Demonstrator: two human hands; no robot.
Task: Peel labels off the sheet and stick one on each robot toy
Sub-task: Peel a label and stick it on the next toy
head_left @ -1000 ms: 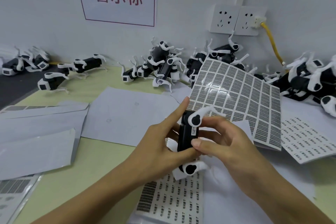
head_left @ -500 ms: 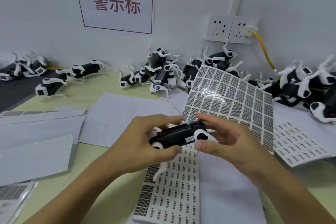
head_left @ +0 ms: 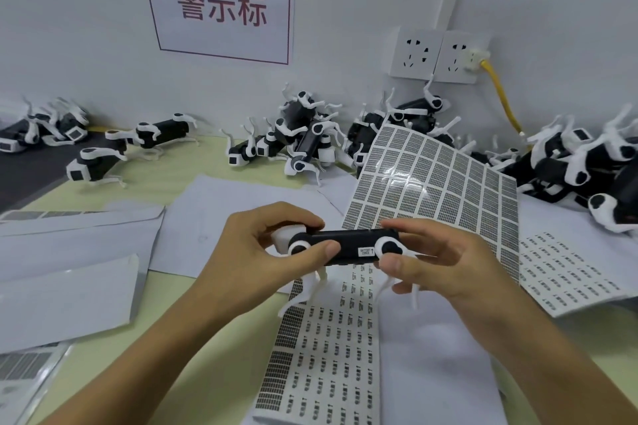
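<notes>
A black-and-white robot toy (head_left: 345, 247) lies level between both hands above the table, legs hanging down, a small white label on its side near the right end. My left hand (head_left: 262, 252) grips its left end, thumb on the side. My right hand (head_left: 445, 259) grips the right end, thumb just under the label. Below the toy lies a label sheet (head_left: 328, 355). A curled, glossy label sheet (head_left: 435, 183) stands behind my right hand.
Piles of robot toys lie along the wall: far left (head_left: 45, 128), centre (head_left: 303, 141) and right (head_left: 587, 166). White backing papers (head_left: 69, 269) cover the left of the green table. Another label sheet (head_left: 569, 269) lies at right. A yellow cable (head_left: 500, 97) hangs from the wall socket.
The toy has been turned from upright to lying level between both hands and shifted slightly right. The head view has dropped and moved closer.
</notes>
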